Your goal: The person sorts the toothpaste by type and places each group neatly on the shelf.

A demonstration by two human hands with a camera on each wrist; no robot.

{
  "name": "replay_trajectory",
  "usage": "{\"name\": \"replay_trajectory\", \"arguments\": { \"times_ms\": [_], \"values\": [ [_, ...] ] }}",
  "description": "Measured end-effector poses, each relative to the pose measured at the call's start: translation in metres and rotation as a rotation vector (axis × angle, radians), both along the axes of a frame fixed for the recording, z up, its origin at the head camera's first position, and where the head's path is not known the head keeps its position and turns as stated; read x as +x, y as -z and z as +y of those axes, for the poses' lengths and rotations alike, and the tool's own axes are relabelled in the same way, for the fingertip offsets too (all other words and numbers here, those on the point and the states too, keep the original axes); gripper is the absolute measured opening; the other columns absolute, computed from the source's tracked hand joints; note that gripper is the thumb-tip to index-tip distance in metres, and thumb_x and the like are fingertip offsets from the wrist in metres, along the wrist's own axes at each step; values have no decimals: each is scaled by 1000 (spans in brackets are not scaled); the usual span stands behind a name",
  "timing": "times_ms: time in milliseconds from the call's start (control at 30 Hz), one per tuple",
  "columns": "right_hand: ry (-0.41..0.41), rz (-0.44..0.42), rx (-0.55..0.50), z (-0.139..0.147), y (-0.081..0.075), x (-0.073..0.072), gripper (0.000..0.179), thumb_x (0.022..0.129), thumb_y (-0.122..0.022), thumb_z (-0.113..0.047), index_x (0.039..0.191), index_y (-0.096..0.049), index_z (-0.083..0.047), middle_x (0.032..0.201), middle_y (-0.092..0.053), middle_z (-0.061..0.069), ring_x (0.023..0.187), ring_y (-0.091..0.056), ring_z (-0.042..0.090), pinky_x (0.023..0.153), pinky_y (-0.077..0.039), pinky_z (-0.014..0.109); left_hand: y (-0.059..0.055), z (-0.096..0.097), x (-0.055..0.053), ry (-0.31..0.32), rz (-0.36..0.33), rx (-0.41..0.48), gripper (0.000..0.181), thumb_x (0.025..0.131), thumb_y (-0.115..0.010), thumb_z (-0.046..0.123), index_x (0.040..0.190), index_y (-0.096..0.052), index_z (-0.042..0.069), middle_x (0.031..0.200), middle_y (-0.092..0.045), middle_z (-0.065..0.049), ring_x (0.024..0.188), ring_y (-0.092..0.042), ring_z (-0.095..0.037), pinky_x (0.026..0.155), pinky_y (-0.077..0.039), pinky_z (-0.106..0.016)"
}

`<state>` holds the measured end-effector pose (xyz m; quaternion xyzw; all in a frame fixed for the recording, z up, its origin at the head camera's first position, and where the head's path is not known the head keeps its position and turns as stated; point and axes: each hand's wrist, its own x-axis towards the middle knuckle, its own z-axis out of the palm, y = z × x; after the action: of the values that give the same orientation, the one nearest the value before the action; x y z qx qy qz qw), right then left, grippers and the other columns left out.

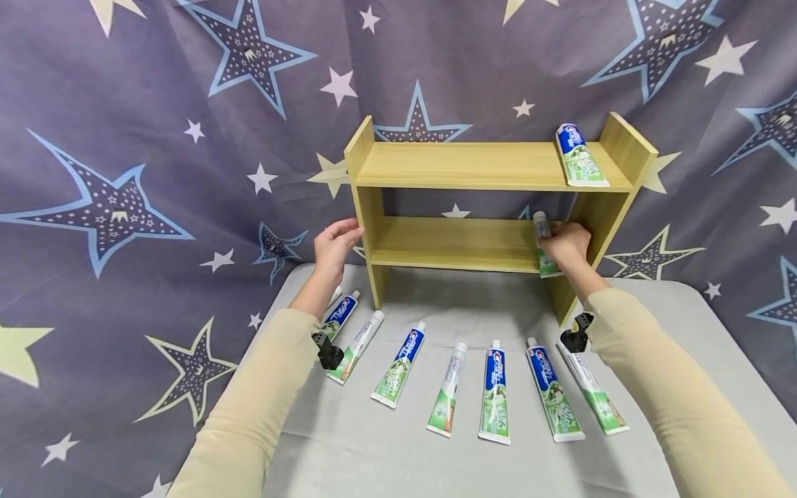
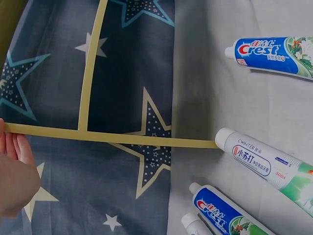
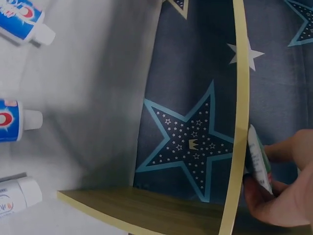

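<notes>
Right hand (image 1: 568, 243) has thumb and fingers clamped on toothpaste tube (image 1: 541, 223), at right end of lower board (image 1: 454, 242) of wooden shelf (image 1: 461, 166), cap toward back (whether tube rests on board, cannot tell); left hand (image 1: 333, 247) at left side panel (image 1: 370, 214), fingers together, tips touching it; blue-green tube (image 1: 582, 158) on upper board, right end; more tubes (image 1: 495, 391) in row on grey table (image 1: 386, 463), before shelf.
</notes>
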<state>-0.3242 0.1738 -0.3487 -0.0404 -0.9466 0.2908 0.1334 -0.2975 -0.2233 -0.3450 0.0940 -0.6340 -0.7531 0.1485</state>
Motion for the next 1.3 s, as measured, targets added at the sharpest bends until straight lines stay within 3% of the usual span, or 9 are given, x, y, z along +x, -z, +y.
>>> {"name": "replay_trajectory", "arguments": {
  "times_ms": [100,200,367,500,667,867,1033,1300],
  "values": [
    [-22,49,44,2,1,-1,35,80,-55,-15,48,-44,-8,45,-41,0,49,-42,20,50,-30,28,-1,2,-1,2,2,0,31,83,-70,-1,113,-64,-6,76,-67,11,77,-67,-2,106,-49,-40],
    [-30,66,76,3,1,0,37,80,-52,-13,46,-35,-14,47,-37,-1,49,-39,20,47,-27,26,-3,3,0,5,-3,-5,33,83,-69,-1,115,-63,-7,75,-67,12,75,-66,-1,105,-50,-39],
    [-50,135,98,4,0,2,35,76,-50,-8,48,-31,-14,49,-34,1,52,-34,23,47,-23,27,-5,3,0,2,-2,-19,31,83,-69,0,114,-64,-5,76,-67,13,76,-66,-1,101,-53,-34],
    [-68,125,96,5,0,3,35,79,-54,-11,50,-34,-12,49,-34,0,52,-35,23,48,-23,28,-4,2,1,3,-2,-15,32,83,-70,0,114,-64,-5,78,-67,11,77,-66,-2,104,-51,-37],
    [-77,82,80,5,3,3,27,79,-58,-13,57,-45,-4,55,-46,8,58,-41,26,53,-27,29,-3,1,3,0,-22,-14,33,83,-69,0,115,-64,-4,80,-66,10,77,-66,-1,102,-53,-33],
    [-73,90,75,4,6,3,24,79,-58,-12,77,-63,11,80,-64,26,70,-51,34,62,-39,39,-3,2,3,-3,-29,-28,34,84,-69,1,117,-64,-4,82,-66,10,79,-66,-1,97,-55,-27],
    [-71,71,73,2,6,7,32,81,-56,-12,95,-64,16,101,-65,32,86,-57,41,80,-45,51,-2,1,3,-8,-41,-31,33,84,-70,2,116,-64,-3,82,-66,10,80,-66,-2,97,-55,-27],
    [-97,103,40,-2,1,24,38,84,-57,-15,108,-63,14,107,-63,33,98,-58,47,92,-44,56,-4,2,3,-10,-26,-31,32,84,-69,2,115,-64,-4,81,-66,10,79,-65,-2,102,-53,-34]
  ]
}}
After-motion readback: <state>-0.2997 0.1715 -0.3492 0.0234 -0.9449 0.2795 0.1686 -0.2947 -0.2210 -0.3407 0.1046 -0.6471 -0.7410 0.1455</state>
